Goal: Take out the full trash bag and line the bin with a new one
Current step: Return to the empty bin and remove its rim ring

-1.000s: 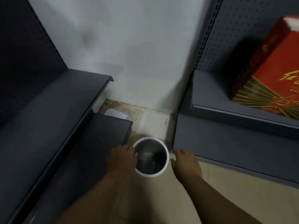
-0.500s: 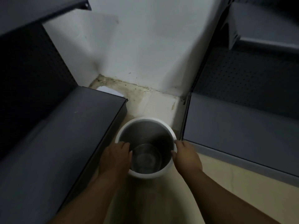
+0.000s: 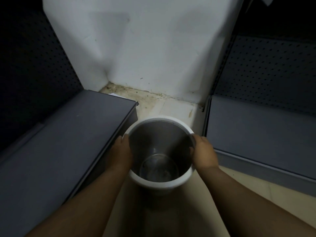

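Bin [image 3: 159, 184], small and round, with a white rim and bare metal inside, in the gap between the dark grey left shelf [image 3: 68, 142] and right shelf [image 3: 256, 130], near a white wall [image 3: 145, 48]. The left hand [image 3: 120, 153] holds the rim's left side, its grip wrapped round it. The right hand [image 3: 204, 154] holds the right side, thumb hooked inside.

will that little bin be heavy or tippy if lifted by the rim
Probably light: the bin looks empty, its bare metal bottom showing. Likely stiff: the white rim shows no dent where the left hand and right hand grip it. Base looks narrower than rim, so maybe tippy.
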